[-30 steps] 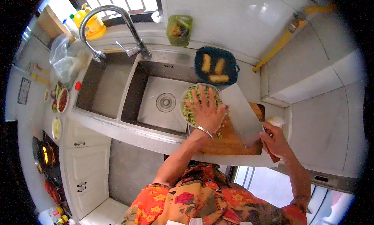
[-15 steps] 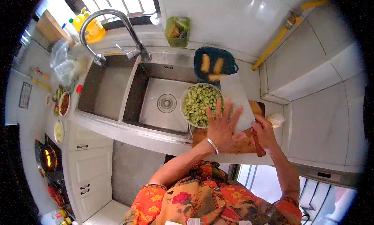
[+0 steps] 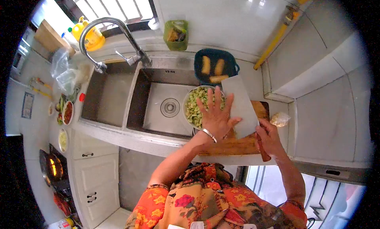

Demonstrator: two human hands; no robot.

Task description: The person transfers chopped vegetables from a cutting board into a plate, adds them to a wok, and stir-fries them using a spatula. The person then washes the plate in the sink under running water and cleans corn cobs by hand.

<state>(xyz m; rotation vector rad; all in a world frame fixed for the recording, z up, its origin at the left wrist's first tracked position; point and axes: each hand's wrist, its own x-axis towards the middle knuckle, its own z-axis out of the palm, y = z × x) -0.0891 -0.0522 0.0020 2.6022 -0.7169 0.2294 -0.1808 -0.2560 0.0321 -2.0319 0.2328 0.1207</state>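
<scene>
My left hand point(image 3: 217, 119) has its fingers spread over a white bowl point(image 3: 184, 105) heaped with diced green vegetable point(image 3: 193, 111). Its palm hides the bowl's right side; whether the fingers press on the pieces I cannot tell. My right hand point(image 3: 270, 138) is closed around the brown handle of a cleaver point(image 3: 240, 104). The broad blade slants up and left, beside my left thumb and the bowl. Under the cleaver lies a wooden cutting board point(image 3: 247, 146), partly covered by the blade and hands.
Behind the bowl, a dark blue basin point(image 3: 213, 54) holds three pale brown pieces. The steel sink point(image 3: 158, 110) and its faucet point(image 3: 120, 25) are left of the bowl. A green container point(image 3: 176, 37) stands by the wall. A small plastic bag point(image 3: 280, 119) sits right of the board.
My left hand has shifted left, away from the blade and further over the bowl. The right hand still grips the cleaver, its blade now less covered. The view has shifted slightly.
</scene>
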